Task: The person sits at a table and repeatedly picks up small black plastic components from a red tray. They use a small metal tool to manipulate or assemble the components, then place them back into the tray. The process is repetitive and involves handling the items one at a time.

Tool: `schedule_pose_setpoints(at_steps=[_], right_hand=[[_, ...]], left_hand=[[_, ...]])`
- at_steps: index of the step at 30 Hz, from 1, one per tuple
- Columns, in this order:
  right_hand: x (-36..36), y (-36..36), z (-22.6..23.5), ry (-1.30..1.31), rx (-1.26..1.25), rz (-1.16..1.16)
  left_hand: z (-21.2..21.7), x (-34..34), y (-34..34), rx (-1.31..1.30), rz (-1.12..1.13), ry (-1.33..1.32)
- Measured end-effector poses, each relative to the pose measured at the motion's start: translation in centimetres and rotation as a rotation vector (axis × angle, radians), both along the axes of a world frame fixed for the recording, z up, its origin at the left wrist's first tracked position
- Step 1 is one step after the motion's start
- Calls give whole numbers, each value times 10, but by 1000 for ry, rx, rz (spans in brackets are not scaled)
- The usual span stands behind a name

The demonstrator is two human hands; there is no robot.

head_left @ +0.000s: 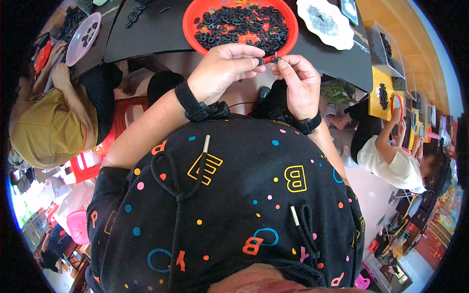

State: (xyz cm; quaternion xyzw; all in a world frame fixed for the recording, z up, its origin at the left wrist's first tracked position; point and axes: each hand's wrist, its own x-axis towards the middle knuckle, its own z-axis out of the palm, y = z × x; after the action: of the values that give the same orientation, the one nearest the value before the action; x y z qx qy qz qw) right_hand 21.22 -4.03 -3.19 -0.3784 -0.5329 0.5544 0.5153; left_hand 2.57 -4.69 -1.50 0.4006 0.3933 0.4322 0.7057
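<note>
Both of my hands are raised close together at the near rim of a red tray (187, 24). My left hand (225, 64) is closed, with a small black oval part (260, 61) pinched at its fingertips. In the pinch of my right hand (298, 80) is another small dark piece (275, 60) with a short metallic bit standing up from it. A narrow gap separates the two pieces. Many black parts (239, 24), some with two holes, lie heaped in the tray. Each wrist wears a black strap.
On the dark table (151, 36), a white scalloped plate (344, 39) right of the tray holds many tiny dark pieces. More black parts (134, 17) lie at the left. People sit on both sides, one by a pale pink plate (73, 56). A clear bin (383, 49) stands right.
</note>
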Motion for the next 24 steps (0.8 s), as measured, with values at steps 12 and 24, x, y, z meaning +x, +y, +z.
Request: schedule_pose_setpoints(at_steps=[12,24], right_hand=[[3,-1,-1,-96,-13,174],[2,-4,1,-92,-18,147]], left_hand=[[1,1,3,-33,110,-46],[2,-2,0,-4,119,-25]])
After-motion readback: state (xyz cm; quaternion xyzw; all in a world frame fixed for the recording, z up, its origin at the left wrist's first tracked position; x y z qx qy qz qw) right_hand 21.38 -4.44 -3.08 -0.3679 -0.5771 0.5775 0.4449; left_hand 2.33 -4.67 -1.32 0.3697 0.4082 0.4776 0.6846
